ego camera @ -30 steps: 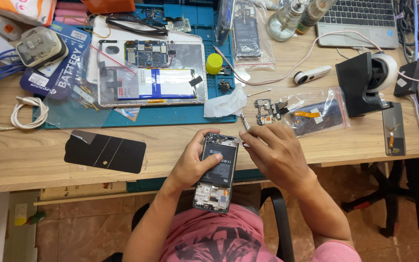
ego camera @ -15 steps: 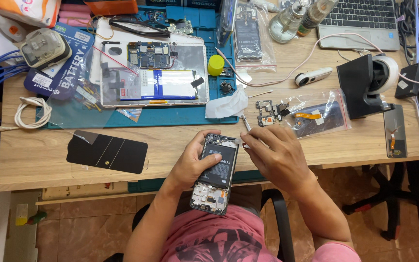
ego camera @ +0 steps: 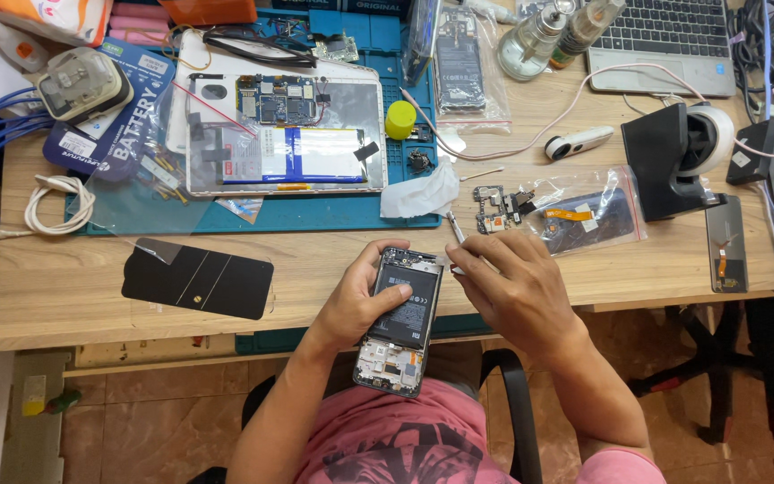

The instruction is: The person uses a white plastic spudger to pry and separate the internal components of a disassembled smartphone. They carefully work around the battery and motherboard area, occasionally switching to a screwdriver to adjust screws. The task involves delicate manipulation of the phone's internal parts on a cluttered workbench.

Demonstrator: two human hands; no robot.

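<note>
Left hand wraps the opened phone from the left side, thumb laid across the black battery, fingers curled under; firm hold, back cover off, small board exposed at the lower end. Phone sits tilted over the near table edge, just above the person's lap and pink shirt. Right hand closed in a pinch on thin metal tweezers, tips angled toward the phone's top right corner; whether the tips actually touch the frame, cannot tell. Just beyond the right hand: a small loose circuit board and a clear bag with an orange flex cable. White tissue wad at the edge of the blue work mat. On the mat an opened tablet with board and white battery showing, yellow cap just beside it. Black rectangular sheet lies flat on the wooden table, left of the left hand, well apart. Coiled white cable far left. Black tape dispenser at right, laptop at the far edge, two glass bottles next to it.
</note>
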